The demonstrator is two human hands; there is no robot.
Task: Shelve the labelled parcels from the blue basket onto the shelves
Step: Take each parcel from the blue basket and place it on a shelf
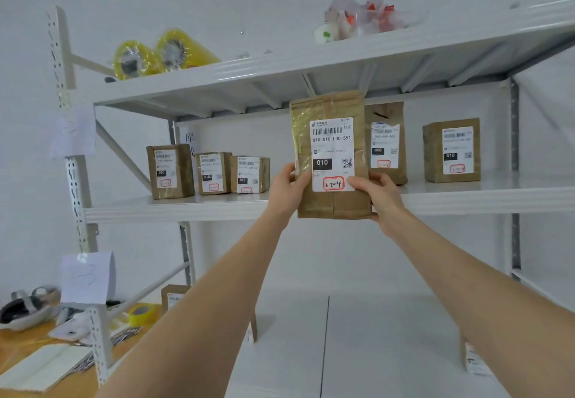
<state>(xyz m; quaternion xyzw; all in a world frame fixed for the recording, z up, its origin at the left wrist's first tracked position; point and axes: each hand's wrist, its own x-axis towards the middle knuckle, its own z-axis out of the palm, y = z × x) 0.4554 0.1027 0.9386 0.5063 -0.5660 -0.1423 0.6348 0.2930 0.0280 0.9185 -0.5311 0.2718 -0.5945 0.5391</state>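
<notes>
A brown paper parcel (331, 204) is held upright near its lower edge, the left hand (287, 184) curled round one side and the right hand (378, 193) round the other, thumbs on its front. It is raised before the middle shelf (466, 198), its label (331, 148) marked 3-2-4. It appears light, fairly stiff and tape-slick; the bottom corners seem the surest hold.

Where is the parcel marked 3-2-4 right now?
Head view, centre: the left hand and right hand hold the 3-2-4 parcel upright in front of the middle shelf, partly covering the tall parcel standing there.
</notes>
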